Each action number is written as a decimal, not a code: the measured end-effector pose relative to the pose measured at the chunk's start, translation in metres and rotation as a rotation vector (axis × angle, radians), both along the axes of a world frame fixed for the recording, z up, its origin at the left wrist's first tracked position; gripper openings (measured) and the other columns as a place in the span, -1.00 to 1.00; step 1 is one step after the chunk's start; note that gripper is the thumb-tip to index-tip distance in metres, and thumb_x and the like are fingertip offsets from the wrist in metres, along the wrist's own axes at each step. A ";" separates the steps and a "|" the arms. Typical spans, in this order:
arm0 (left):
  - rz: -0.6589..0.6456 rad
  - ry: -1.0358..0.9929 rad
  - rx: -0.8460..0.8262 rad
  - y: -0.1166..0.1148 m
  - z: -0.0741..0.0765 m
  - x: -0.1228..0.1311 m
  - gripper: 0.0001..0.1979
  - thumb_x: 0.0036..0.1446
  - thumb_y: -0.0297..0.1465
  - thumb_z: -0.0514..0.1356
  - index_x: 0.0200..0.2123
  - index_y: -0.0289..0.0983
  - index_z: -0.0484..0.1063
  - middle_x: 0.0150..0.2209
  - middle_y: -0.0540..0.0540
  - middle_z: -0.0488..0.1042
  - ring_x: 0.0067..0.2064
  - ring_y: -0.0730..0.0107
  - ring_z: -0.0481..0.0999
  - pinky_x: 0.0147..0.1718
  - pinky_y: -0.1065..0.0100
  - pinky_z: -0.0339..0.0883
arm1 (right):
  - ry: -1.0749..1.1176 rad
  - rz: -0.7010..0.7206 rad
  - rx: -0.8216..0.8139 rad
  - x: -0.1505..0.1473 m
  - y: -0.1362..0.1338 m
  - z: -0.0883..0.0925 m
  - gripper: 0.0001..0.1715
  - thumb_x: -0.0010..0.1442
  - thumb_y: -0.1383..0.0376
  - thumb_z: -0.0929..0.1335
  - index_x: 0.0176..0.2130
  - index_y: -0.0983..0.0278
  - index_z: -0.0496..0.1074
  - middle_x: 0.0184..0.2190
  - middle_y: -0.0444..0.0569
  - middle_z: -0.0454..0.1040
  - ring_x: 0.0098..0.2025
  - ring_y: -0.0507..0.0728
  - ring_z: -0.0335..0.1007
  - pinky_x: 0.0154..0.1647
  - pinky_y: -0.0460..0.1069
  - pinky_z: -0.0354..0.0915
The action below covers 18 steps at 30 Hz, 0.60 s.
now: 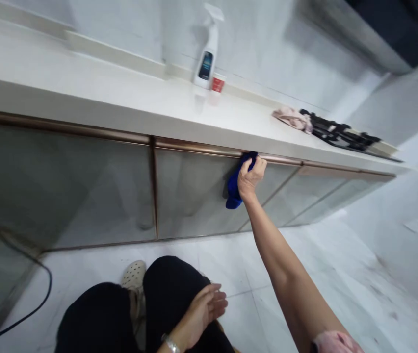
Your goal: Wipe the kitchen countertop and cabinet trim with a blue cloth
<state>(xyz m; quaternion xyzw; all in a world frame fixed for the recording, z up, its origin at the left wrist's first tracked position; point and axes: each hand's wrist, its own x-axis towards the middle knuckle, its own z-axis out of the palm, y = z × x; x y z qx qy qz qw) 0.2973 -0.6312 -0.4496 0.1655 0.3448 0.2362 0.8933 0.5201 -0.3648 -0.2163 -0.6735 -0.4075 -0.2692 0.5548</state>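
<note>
Hanging open over the leg [170, 289], below and left of the grip, the left hand [205, 311] holds nothing. Wiping the metal rail [201, 148] seems the step in hand; continuing probably calls for steady pressure along it. Deep blue, bunched and drooping, the cloth [234, 189] is clutched in the right hand [252, 177].

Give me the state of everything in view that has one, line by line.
Right hand: closed on the blue cloth
Blue cloth: bunched
Left hand: open, nothing visible in it
Cabinet doors: shut
Spray bottle: standing upright
Red-and-white container: standing
Pink cloth: crumpled
Black cable: loosely curved
</note>
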 end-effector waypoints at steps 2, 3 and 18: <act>0.047 -0.047 0.008 -0.002 -0.003 -0.005 -0.48 0.03 -0.19 0.43 0.02 -0.30 0.50 -0.04 -0.28 0.62 -0.04 0.11 0.65 0.07 0.15 0.40 | -0.018 0.056 0.000 -0.040 0.005 -0.004 -0.70 0.38 0.28 0.14 -0.04 0.30 0.36 -0.11 0.21 0.37 0.03 0.30 0.39 -0.03 0.18 0.45; 0.068 -0.065 0.008 -0.003 -0.005 -0.007 -0.48 0.03 -0.18 0.43 0.02 -0.30 0.50 -0.05 -0.27 0.62 -0.05 0.12 0.65 0.06 0.15 0.40 | -0.027 0.073 -0.004 -0.059 0.007 -0.006 -0.71 0.38 0.28 0.14 -0.04 0.29 0.34 -0.11 0.21 0.36 0.03 0.31 0.40 -0.07 0.18 0.47; 0.091 -0.147 0.055 0.002 -0.024 -0.014 -0.44 -0.18 -0.10 0.49 -0.14 -0.23 0.48 -0.17 -0.21 0.52 -0.11 0.08 0.58 0.07 0.05 0.27 | -0.630 0.421 0.053 -0.238 0.029 0.002 -0.69 0.44 0.27 0.20 -0.05 0.30 0.48 -0.15 0.14 0.57 -0.06 0.12 0.55 -0.17 -0.09 0.43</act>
